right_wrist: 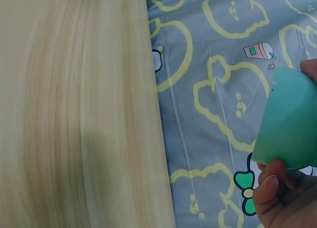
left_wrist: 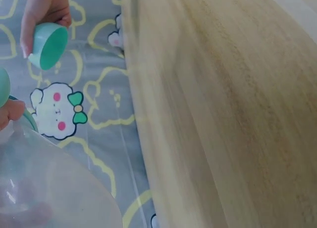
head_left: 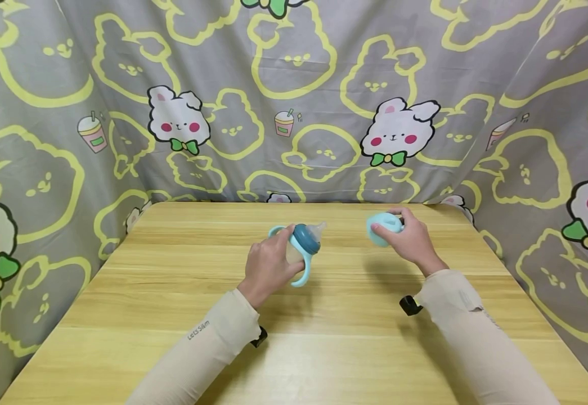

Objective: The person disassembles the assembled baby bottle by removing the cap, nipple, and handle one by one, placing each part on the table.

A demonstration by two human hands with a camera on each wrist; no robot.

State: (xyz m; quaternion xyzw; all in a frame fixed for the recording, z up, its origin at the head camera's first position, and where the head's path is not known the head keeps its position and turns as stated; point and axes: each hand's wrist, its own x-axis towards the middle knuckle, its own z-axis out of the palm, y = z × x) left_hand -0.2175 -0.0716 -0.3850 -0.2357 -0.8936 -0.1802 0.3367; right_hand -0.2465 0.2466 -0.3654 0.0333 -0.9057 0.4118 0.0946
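Observation:
My left hand (head_left: pixel 268 264) grips a baby bottle (head_left: pixel 301 247) above the wooden table (head_left: pixel 172 292). The bottle has a dark blue collar, light blue handles and a clear teat that points right. Its clear body (left_wrist: pixel 44 188) fills the lower left of the left wrist view. My right hand (head_left: pixel 409 239) holds a mint green cap (head_left: pixel 382 228) a short way to the right of the teat, apart from it. That cap (left_wrist: pixel 49 45) shows its hollow side in the left wrist view, and the cap (right_wrist: pixel 290 124) fills the right edge of the right wrist view.
A grey curtain (head_left: pixel 294 101) printed with yellow rabbit outlines and white rabbits hangs behind and on both sides of the table. The table's far edge lies just beyond my hands. Beige sleeves cover both forearms.

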